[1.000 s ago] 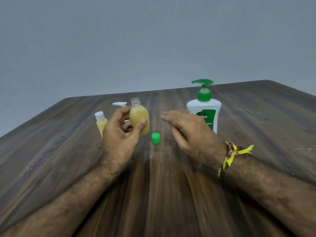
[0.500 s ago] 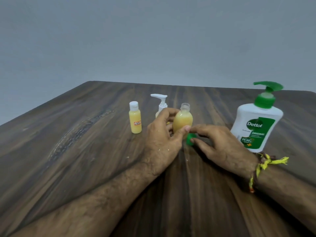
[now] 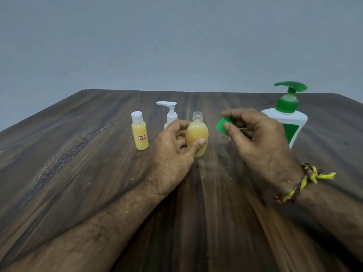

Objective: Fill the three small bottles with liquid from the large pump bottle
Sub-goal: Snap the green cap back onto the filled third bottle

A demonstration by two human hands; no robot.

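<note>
- left hand (image 3: 172, 152) wraps the open, filled bottle (image 3: 197, 137), steadying it upright on the surface (image 3: 78, 173) for capping.
- right hand (image 3: 255, 138) pinches the green cap (image 3: 223, 125) just beside its neck.
- pump bottle (image 3: 284, 114) stands behind the right hand.

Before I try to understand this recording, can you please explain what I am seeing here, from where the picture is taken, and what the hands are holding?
No machine here: these are a person's two bare hands, seen from a camera worn on the head, looking forward and down at a wooden table. The left hand holds a small open bottle of yellow liquid, standing on the table. The right hand, with a yellow thread wristband, has a green cap in its grip, beside the bottle's open neck. Also standing on the table: a small yellow bottle with a white cap, a small white pump bottle partly hidden behind the left hand, and the large white pump bottle with a green pump.
</note>
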